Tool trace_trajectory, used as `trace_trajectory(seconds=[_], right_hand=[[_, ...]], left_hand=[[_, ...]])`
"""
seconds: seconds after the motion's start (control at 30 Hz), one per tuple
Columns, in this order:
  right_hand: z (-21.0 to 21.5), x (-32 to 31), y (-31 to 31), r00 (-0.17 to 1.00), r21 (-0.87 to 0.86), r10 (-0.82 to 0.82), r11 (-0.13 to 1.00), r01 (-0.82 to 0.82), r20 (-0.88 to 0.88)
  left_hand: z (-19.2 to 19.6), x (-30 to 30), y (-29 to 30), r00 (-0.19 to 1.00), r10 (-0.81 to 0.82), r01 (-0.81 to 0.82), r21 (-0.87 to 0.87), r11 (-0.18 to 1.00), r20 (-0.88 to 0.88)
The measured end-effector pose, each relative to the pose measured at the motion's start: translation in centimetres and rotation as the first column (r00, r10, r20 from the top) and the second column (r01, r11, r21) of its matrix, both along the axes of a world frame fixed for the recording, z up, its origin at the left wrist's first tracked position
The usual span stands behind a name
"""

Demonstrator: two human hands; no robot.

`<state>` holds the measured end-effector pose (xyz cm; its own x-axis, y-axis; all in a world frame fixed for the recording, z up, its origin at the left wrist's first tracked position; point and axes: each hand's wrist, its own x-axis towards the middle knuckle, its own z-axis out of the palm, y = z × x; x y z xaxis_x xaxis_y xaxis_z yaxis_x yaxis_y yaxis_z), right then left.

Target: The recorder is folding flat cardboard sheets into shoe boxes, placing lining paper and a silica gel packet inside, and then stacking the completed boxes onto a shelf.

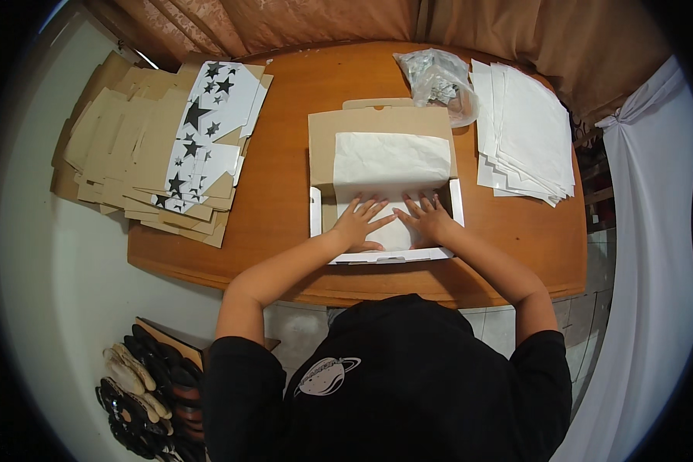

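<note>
In front of me on the table stands a cardboard box with its lid raised at the back, brown inside and white on its outer walls. A white sheet of paper lines it, running from the box floor up over the inside of the lid. My left hand lies on the paper inside the box, fingers spread. Beside it, my right hand also presses on the paper with its fingers apart. Neither hand holds anything. The hands hide part of the paper on the box floor.
Flat brown cardboard pieces are stacked at the left, with a white star-patterned one on top. A clear plastic bag lies behind the box. White paper sheets are piled at the right. Shoes sit low at the left.
</note>
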<state>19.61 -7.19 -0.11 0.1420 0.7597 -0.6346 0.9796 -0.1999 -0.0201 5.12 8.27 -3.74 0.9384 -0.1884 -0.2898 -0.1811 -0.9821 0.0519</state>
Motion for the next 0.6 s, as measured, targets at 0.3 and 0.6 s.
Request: trace_trajectory(seconds=[0.3,0.6], right_hand=[[-1.8,0.5,-0.7,0.996,0.107,0.024,0.994,-0.033,0.088],[0.7,-0.4,-0.1,0.996,-0.038,0.026,0.999,-0.022,0.090]], left_hand=[[2.4,0.2,0.9,0.877,0.231,-0.219,0.078,0.973,-0.422],[1.4,-0.1,0.1,0.944,0.208,-0.157,0.206,0.966,-0.258]])
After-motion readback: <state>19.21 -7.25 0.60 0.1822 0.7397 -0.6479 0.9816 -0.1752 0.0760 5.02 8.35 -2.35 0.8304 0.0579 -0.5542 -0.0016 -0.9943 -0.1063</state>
